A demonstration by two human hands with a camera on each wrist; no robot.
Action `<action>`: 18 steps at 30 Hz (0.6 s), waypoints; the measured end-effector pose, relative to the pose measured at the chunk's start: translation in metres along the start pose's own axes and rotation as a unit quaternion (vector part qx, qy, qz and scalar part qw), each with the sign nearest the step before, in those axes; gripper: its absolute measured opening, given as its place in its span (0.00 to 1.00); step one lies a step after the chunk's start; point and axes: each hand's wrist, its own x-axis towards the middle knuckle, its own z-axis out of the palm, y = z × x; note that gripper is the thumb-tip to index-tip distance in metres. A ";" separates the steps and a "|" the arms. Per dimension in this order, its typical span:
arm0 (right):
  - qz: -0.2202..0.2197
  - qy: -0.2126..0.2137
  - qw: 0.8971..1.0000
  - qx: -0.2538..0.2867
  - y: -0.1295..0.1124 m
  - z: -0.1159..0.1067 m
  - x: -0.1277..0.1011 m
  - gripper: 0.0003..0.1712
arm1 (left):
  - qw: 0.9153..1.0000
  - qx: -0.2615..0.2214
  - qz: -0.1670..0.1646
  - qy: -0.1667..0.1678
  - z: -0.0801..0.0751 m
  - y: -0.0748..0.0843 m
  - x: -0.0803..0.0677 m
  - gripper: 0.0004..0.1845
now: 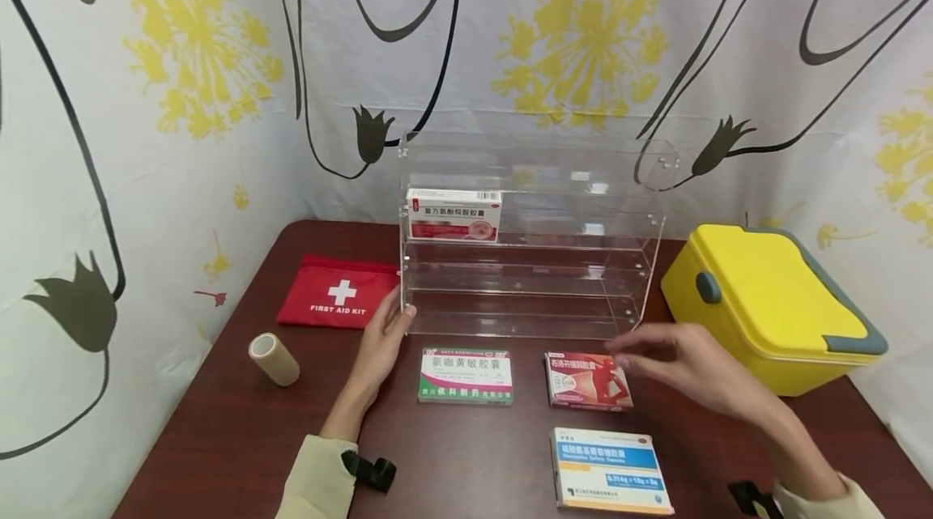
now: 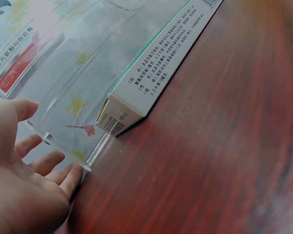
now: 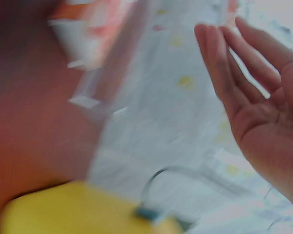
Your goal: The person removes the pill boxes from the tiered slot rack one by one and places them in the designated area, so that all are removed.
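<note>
A clear acrylic tiered shelf [image 1: 532, 292] stands at the back of the dark red table. A red-and-white medicine box [image 1: 453, 214] sits on its upper tier. My left hand [image 1: 389, 325] rests with straight fingers against the shelf's front left corner [image 2: 46, 138]. My right hand [image 1: 666, 361] hovers with relaxed fingers, holding nothing, just above a red medicine box [image 1: 586, 380]; it is blurred in the right wrist view [image 3: 254, 83]. A green-and-white box [image 1: 465, 376] lies in front of the shelf [image 2: 151, 68]. A blue-and-white box [image 1: 611, 470] lies nearer to me.
A red first aid kit pouch [image 1: 337, 302] lies left of the shelf, with a beige bandage roll [image 1: 273, 359] in front of it. A yellow case with grey trim [image 1: 773, 304] stands at the right. A patterned curtain hangs behind.
</note>
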 end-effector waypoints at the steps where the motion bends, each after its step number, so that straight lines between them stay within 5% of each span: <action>1: -0.016 0.013 1.000 -0.016 -0.008 -0.002 0.012 0.12 | 1.000 -0.001 0.002 -0.001 0.000 0.000 0.000 0.30; 6: -0.095 0.079 0.989 -0.076 -0.046 -0.014 0.079 0.13 | 1.000 0.000 0.003 0.005 -0.001 -0.001 0.000 0.30; 12: -0.127 0.132 0.975 -0.124 -0.081 -0.022 0.157 0.14 | 1.000 0.004 -0.006 0.014 0.000 -0.001 0.000 0.31; 18: -0.154 0.135 0.967 -0.152 -0.088 -0.013 0.196 0.16 | 1.000 0.000 -0.006 0.015 0.001 -0.002 -0.001 0.29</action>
